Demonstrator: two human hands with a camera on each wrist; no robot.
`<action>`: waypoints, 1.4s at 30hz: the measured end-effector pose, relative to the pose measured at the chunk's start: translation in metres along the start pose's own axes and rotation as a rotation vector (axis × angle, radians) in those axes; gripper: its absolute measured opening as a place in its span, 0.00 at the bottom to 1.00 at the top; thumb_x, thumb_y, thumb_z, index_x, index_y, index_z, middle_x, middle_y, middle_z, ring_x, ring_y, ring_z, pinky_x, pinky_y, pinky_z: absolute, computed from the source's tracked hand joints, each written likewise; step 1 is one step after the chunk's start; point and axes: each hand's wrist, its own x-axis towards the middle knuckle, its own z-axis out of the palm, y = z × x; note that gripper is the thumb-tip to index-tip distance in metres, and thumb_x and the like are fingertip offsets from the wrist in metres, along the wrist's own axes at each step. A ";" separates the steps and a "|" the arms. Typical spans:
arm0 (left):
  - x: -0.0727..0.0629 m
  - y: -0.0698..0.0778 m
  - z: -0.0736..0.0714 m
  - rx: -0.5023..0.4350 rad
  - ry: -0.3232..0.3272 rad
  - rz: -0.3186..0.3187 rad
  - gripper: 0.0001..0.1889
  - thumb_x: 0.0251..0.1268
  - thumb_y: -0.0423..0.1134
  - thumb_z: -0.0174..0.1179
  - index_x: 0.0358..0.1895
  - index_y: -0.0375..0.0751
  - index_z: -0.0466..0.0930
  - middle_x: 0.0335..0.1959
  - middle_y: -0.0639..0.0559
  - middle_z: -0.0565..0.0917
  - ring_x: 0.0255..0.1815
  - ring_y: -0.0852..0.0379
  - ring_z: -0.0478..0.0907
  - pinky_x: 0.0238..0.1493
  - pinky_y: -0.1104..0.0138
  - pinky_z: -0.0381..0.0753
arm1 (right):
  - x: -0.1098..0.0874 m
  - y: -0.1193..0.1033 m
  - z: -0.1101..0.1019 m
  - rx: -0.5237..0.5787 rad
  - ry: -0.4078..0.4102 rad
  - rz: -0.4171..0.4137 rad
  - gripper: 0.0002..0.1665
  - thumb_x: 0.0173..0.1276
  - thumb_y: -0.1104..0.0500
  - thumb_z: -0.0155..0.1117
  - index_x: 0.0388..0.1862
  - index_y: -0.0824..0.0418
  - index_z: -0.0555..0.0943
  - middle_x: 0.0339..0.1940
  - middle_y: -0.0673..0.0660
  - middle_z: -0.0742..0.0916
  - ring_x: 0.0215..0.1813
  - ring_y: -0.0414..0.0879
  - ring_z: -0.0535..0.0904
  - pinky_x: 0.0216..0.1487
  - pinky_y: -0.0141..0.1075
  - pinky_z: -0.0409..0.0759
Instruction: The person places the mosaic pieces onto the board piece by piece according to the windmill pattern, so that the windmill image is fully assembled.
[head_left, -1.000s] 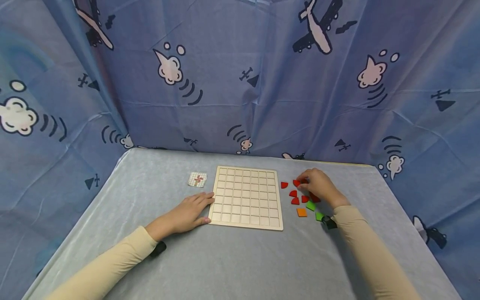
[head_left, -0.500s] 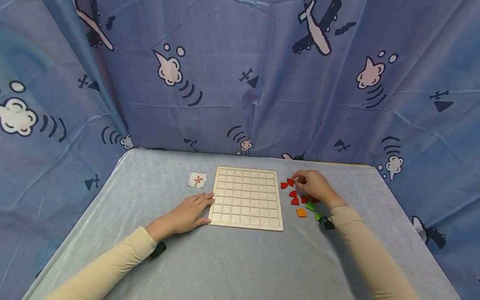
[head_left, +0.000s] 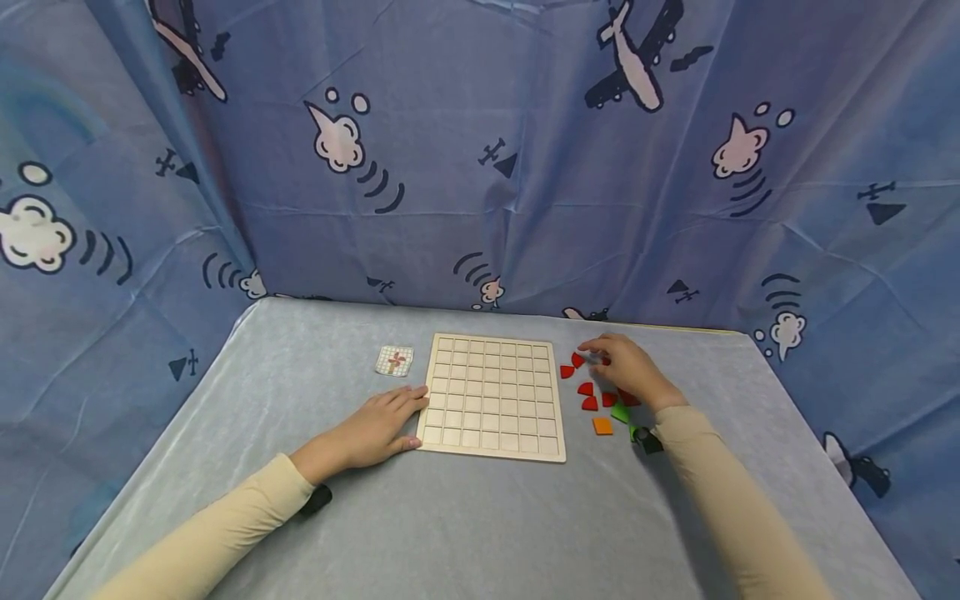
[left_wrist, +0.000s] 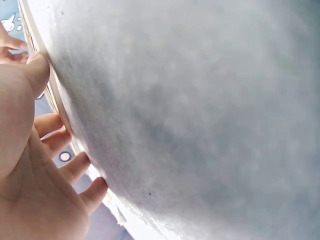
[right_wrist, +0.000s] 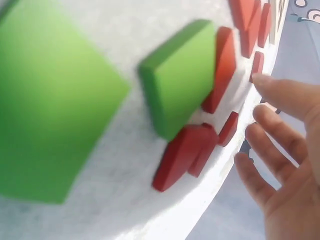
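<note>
My left hand (head_left: 378, 427) rests on the table with fingertips and thumb at the left edge of a pale wooden grid board (head_left: 495, 396). In the left wrist view, its fingers (left_wrist: 77, 167) lie spread along the board's edge. Right of the board, my right hand (head_left: 626, 367) is over the loose pieces, its index fingertip right at a red quarter-circle piece (head_left: 577, 360). Another red quarter-circle (head_left: 567, 372) lies just left of that one. The right wrist view shows the thumb and relaxed fingers (right_wrist: 285, 95) of this hand beside several red pieces (right_wrist: 220, 70).
Several more red pieces (head_left: 590, 403) lie below the right hand, with a green piece (head_left: 619, 412) and an orange square (head_left: 602, 427) nearer me. A small card (head_left: 393, 361) with a red pinwheel pattern lies left of the board. A blue printed curtain (head_left: 450, 167) stands behind the table.
My right hand has moved a little left, and the red quarter-circle at its fingertips has slid left and turned, close to the other one. The left hand has stayed still.
</note>
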 end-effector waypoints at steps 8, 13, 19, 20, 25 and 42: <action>0.000 -0.001 0.004 0.008 0.012 0.011 0.35 0.73 0.54 0.54 0.75 0.39 0.60 0.79 0.43 0.60 0.78 0.38 0.58 0.74 0.43 0.61 | 0.013 0.006 0.005 0.074 -0.061 0.011 0.23 0.65 0.65 0.66 0.61 0.61 0.82 0.49 0.64 0.83 0.46 0.54 0.76 0.55 0.53 0.79; 0.000 0.000 0.005 0.010 0.025 0.025 0.34 0.73 0.52 0.56 0.74 0.38 0.61 0.78 0.42 0.61 0.77 0.36 0.59 0.73 0.42 0.63 | 0.019 0.010 0.003 0.126 -0.094 0.032 0.22 0.65 0.66 0.67 0.59 0.58 0.84 0.48 0.62 0.83 0.46 0.53 0.74 0.55 0.51 0.77; -0.001 0.000 0.004 0.013 0.027 0.023 0.34 0.73 0.52 0.56 0.74 0.37 0.61 0.78 0.42 0.61 0.77 0.36 0.59 0.72 0.42 0.63 | 0.026 0.010 0.001 0.137 -0.113 0.099 0.21 0.63 0.64 0.69 0.55 0.56 0.86 0.49 0.60 0.84 0.45 0.52 0.73 0.49 0.43 0.76; -0.001 0.000 0.004 0.010 0.025 0.023 0.34 0.73 0.52 0.56 0.74 0.37 0.61 0.78 0.42 0.61 0.77 0.36 0.59 0.72 0.42 0.63 | 0.027 0.010 0.001 0.137 -0.114 0.109 0.20 0.63 0.64 0.69 0.55 0.56 0.86 0.49 0.60 0.84 0.45 0.52 0.73 0.47 0.42 0.75; 0.000 0.000 0.005 0.015 0.027 0.028 0.34 0.73 0.52 0.55 0.75 0.38 0.61 0.78 0.42 0.61 0.78 0.36 0.59 0.72 0.42 0.63 | 0.028 0.010 0.000 0.131 -0.114 0.140 0.18 0.62 0.63 0.71 0.52 0.58 0.87 0.48 0.60 0.85 0.44 0.51 0.73 0.47 0.40 0.74; 0.000 0.002 0.001 0.022 0.009 0.023 0.34 0.74 0.53 0.54 0.75 0.38 0.60 0.79 0.42 0.60 0.78 0.37 0.58 0.73 0.42 0.62 | 0.027 0.012 0.001 0.072 -0.075 0.144 0.14 0.61 0.57 0.74 0.45 0.59 0.88 0.45 0.59 0.86 0.45 0.52 0.76 0.52 0.49 0.77</action>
